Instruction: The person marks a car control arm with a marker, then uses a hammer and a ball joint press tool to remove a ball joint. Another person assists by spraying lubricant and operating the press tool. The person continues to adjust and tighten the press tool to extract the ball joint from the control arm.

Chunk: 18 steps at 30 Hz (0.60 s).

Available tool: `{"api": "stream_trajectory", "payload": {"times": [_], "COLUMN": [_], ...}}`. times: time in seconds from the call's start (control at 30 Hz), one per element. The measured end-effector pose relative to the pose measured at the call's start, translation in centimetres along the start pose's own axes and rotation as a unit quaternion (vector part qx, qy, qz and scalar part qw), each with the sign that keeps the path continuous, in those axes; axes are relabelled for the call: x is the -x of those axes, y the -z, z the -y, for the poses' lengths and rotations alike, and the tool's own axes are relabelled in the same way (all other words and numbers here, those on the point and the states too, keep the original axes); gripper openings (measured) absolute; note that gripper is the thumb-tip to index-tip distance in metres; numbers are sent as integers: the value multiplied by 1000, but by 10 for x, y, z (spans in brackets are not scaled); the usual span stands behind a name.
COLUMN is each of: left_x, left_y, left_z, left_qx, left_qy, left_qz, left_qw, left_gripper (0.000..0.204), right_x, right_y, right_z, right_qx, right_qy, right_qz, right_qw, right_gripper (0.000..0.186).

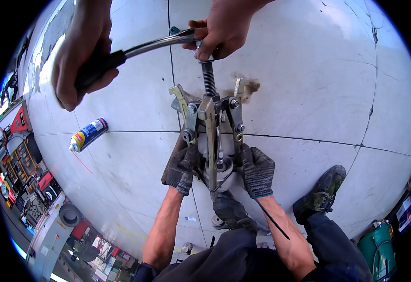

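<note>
A three-jaw gear puller [210, 117] stands on a metal part with a round hub [220, 171], its threaded screw [208, 77] pointing away from me. My left hand [182, 169], in a dark knitted glove, is closed round the lower end of the puller's left leg. On the other side my gloved right hand [258, 169] grips the right leg. A thin black strip [273, 221] runs past my right wrist. Across from me, a co-worker's bare hand [85, 70] holds the black handle of a ratchet wrench [156, 46]. Their other hand [222, 33] covers the wrench head on top of the screw.
A blue and yellow spray can [89, 134] with a thin red straw lies on the floor at left. My boot [320, 192] is planted at right; the other is close to the hub. Tools and a tire [69, 215] fill the left edge. A green tank [377, 249] stands lower right.
</note>
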State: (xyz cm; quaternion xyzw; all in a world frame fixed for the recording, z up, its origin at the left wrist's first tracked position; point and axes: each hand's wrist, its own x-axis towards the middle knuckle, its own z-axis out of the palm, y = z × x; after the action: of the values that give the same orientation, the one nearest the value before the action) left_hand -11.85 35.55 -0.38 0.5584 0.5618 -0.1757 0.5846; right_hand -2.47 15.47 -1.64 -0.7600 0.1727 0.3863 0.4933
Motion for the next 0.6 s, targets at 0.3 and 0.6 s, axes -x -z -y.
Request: {"api": "stream_trajectory", "payload": {"times": [0.3,0.6], "left_x": [1,1], "left_y": [4,52], "left_z": [9,-17], "left_qx": [32,-75], "left_qy": [-42,-136], "left_qz": [7,-126], "left_qw": [999,980], "left_gripper": [40,32], "right_x": [0,-1], "right_y": [4,5], "right_z": [6,-5], "right_qx": [20,-116], "right_qy": [30,-29], "right_qz": [17,18], "right_qw": [999,993], "right_gripper": [35,37]}}
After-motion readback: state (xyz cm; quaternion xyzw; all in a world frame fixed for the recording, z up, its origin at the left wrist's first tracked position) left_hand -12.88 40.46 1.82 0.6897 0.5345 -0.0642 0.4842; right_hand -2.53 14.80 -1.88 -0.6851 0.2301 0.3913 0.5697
